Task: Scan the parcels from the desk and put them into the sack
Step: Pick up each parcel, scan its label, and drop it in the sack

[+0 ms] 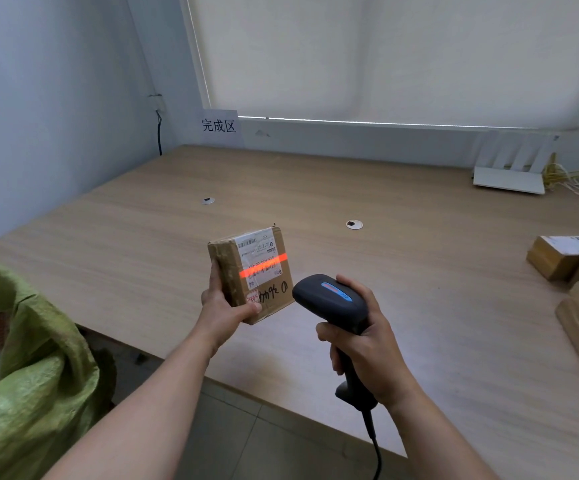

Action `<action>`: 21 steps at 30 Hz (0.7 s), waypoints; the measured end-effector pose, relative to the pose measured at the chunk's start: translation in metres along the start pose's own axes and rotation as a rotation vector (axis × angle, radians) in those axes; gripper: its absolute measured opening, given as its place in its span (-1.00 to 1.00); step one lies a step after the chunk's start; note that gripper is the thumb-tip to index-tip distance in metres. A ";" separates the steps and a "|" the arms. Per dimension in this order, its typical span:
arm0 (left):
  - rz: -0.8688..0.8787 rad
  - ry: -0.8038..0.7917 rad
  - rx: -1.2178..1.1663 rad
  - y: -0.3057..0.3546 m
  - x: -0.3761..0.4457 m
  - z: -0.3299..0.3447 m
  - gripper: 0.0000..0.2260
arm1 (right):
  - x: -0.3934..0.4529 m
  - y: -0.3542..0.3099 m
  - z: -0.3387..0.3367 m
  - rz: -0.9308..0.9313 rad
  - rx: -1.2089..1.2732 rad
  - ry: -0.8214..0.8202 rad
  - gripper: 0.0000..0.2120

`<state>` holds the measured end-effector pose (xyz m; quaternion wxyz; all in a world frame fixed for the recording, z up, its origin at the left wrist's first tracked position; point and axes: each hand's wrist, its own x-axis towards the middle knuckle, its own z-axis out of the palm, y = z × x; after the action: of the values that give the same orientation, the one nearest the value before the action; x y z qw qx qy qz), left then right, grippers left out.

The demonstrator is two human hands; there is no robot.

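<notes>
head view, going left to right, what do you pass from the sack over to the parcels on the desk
green sack → left hand → held parcel with the red scan line across its label → black scanner → right hand gripping its handle → waiting parcels at the desk's right edge

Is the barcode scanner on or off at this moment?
On. The scanner in the right hand casts a red line across the label of the parcel held up by the left hand.
</notes>
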<state>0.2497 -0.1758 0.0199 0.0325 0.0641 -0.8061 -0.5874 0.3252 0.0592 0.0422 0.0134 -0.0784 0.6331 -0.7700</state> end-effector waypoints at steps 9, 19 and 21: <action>-0.008 0.004 0.019 0.002 -0.006 0.001 -0.01 | 0.001 -0.014 0.003 -0.070 0.013 -0.063 -0.35; 0.002 -0.002 0.016 0.006 -0.015 0.001 -0.02 | -0.004 -0.013 0.003 -0.098 0.026 -0.060 -0.36; 0.005 -0.001 0.019 0.006 -0.016 0.001 -0.02 | -0.005 -0.013 0.003 -0.100 0.031 -0.058 -0.36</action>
<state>0.2648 -0.1708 0.0256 0.0332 0.0620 -0.8119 -0.5796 0.3318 0.0598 0.0547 -0.0057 -0.1320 0.6157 -0.7769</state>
